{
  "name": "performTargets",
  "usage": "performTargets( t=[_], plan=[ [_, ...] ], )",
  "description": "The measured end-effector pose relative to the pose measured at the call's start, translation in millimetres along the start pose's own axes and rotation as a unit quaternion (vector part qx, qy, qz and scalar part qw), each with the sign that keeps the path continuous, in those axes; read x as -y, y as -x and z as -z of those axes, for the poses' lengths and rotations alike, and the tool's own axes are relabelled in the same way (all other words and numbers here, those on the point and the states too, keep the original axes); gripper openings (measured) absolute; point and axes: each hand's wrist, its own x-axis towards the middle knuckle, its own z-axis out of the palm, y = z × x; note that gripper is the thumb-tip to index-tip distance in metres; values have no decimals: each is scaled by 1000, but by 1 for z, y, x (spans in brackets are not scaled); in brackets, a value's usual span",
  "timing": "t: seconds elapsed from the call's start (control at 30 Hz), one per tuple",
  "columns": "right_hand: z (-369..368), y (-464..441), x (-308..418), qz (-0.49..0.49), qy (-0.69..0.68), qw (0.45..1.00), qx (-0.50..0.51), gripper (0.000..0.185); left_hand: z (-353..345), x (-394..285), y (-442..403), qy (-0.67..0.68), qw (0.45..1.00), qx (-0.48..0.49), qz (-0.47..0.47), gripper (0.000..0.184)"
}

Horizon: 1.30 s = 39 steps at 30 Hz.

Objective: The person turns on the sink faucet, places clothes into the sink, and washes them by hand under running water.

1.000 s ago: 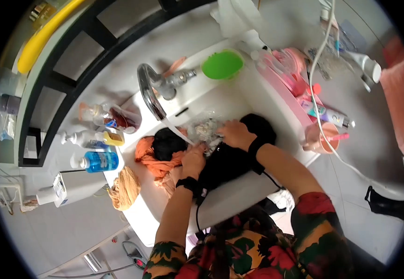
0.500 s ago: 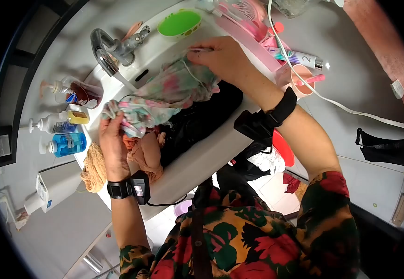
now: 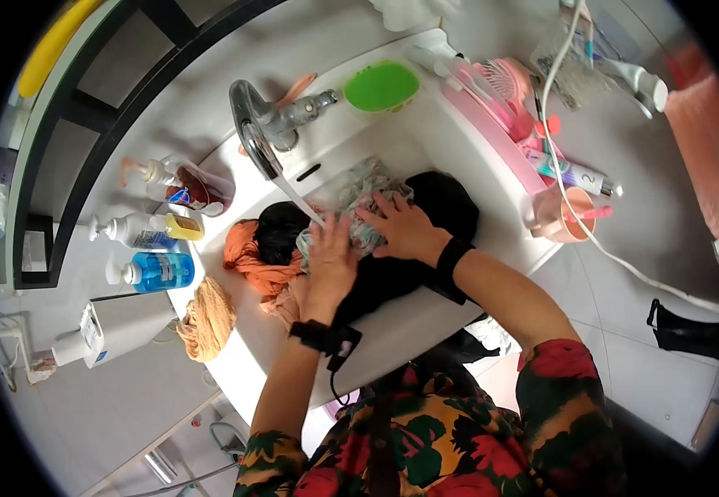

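In the white sink (image 3: 450,124), a wet pastel floral cloth (image 3: 367,186) lies bunched on top of dark laundry. My left hand (image 3: 330,267) presses on its near left part with fingers stretched out. Farther right, my right hand (image 3: 409,228) rests on the same cloth, fingers spread. Water runs from the chrome faucet (image 3: 256,137) down by my left fingertips. Black fabric (image 3: 446,203) spreads under and beside my right hand. An orange cloth (image 3: 256,261) lies left of my left hand, against more black fabric. The undersides of both hands are hidden.
A green soap dish (image 3: 382,86) sits on the sink's back rim. Pump bottles, including a blue one (image 3: 161,272), line the left side near a tan cloth (image 3: 208,319). On the right are a pink tray (image 3: 492,137), a cup (image 3: 554,217) and a white cable (image 3: 624,280).
The floral cloth, held stretched above the sink by both hands before, is now down in the basin, bunched up. Both hands have lowered and opened onto it. The view has shifted.
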Motion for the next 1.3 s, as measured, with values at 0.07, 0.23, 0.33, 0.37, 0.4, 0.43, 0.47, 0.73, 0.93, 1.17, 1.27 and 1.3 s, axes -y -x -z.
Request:
performTargets(
  t=[0.07, 0.23, 0.33, 0.37, 0.4, 0.43, 0.47, 0.73, 0.93, 1.17, 1.27, 1.3],
  plan=[
    [-5, -10, 1, -4, -2, 999, 39, 71, -12, -5, -12, -68, 992, 81, 71, 59],
    [-37, -38, -5, -20, 116, 992, 35, 43, -51, 25, -35, -55, 993, 84, 55, 60],
    [-29, -55, -8, -27, 119, 984, 133, 37, -58, 30, -46, -82, 994, 62, 45, 57],
    [-36, -61, -11, -28, 119, 984, 133, 37, -57, 29, -51, -66, 992, 82, 72, 56],
    [-46, -68, -15, -60, 84, 990, 94, 37, -58, 27, -54, -50, 989, 103, 98, 56],
    [-44, -70, -14, -94, 48, 993, 55, 38, -57, 25, -54, -49, 989, 106, 96, 56],
    [-42, -69, -15, -66, 9, 997, 44, 36, -55, 24, -53, -65, 988, 99, 101, 55],
    [-31, -64, 48, -204, 58, 974, 86, 34, -56, 45, -32, -87, 996, 10, -9, 37],
    [-2, -17, 66, -168, -95, 981, 31, 27, -25, 30, 4, 293, 955, 10, 39, 24],
    [34, 5, 78, -144, -337, 904, -220, 18, 76, 3, 5, 297, 954, -45, -11, 37],
    [63, 12, 84, -96, -422, 849, -303, 19, 112, -49, 15, 300, 940, -141, -84, 42],
    [70, 13, 83, -63, -489, 801, -339, 20, 116, -60, 16, 299, 940, -139, -83, 42]
  ],
)
